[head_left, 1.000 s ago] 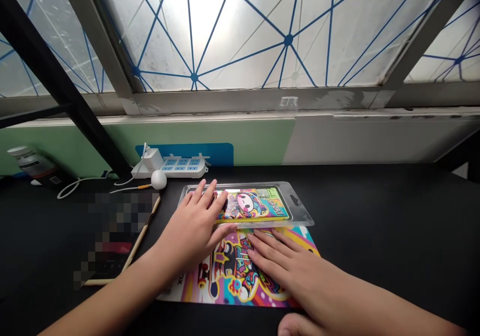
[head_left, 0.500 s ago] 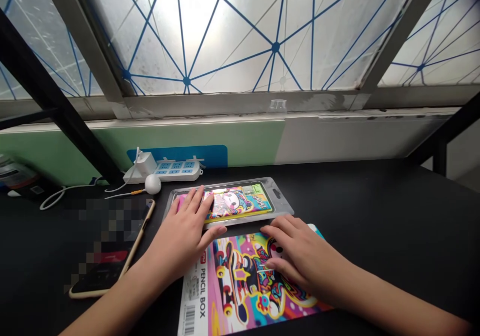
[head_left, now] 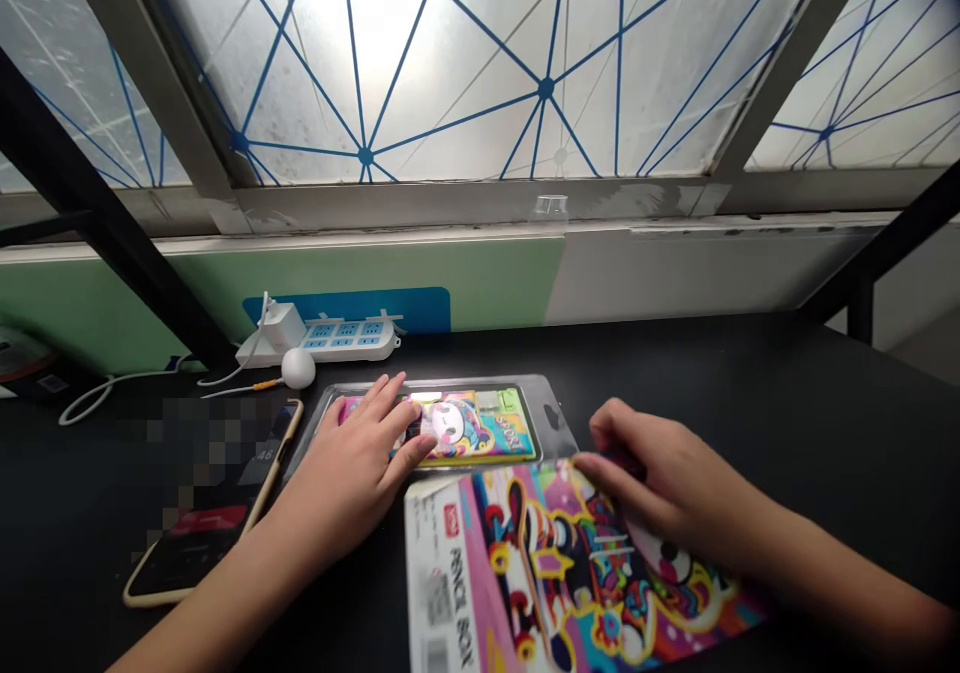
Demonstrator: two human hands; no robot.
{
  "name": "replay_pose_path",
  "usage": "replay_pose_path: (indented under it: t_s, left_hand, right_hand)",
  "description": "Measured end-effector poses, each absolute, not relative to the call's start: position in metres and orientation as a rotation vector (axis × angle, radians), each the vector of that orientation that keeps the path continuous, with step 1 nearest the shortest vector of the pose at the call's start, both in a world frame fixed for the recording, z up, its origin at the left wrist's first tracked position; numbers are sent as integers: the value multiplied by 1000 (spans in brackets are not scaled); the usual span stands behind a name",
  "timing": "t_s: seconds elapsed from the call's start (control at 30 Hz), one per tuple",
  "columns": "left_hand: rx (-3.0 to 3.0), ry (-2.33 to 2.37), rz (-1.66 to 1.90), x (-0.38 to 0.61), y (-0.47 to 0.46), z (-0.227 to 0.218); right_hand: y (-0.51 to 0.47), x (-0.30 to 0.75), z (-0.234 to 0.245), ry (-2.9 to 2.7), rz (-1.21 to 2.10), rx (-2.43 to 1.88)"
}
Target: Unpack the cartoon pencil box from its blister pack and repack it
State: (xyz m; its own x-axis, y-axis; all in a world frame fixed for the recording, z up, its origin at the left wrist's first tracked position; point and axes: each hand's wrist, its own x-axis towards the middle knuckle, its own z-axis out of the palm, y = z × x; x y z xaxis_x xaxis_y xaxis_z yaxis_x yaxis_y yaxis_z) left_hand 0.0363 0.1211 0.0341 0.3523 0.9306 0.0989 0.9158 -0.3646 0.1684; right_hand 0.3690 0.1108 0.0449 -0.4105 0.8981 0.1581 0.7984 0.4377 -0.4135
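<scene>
With fingers spread, my left hand point(head_left: 367, 443) lies flat over the left part of a colourful pencil box point(head_left: 465, 423) in a clear plastic blister pack point(head_left: 551, 393). My right hand point(head_left: 652, 463) pinches the upper edge of a bright printed card point(head_left: 570, 573), thumb on the front and fingers behind. The card reads "PENCIL BOX" along its white left strip and shows a cartoon figure with a skateboard. It is tilted, with its top edge near the pack's lower edge. Part of its right side is hidden by my right hand.
A phone point(head_left: 217, 523) in a pale case lies left of my left arm. Behind it are a white power strip point(head_left: 352, 341) with a charger point(head_left: 285, 325) and a white round plug point(head_left: 298, 368). Black metal posts flank the black desk point(head_left: 840, 473), below a window.
My right hand has closed on the card's upper edge and moved it to the right, tilting it. My left hand has stayed on the pack, which has turned slightly.
</scene>
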Motion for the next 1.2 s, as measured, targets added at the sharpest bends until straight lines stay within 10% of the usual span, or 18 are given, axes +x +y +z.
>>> replay_pose_path:
  t_s: [1.2]
  left_hand:
    - [2701, 1650, 187, 48, 110, 25]
  right_hand:
    - [159, 392, 40, -2257, 677, -1635]
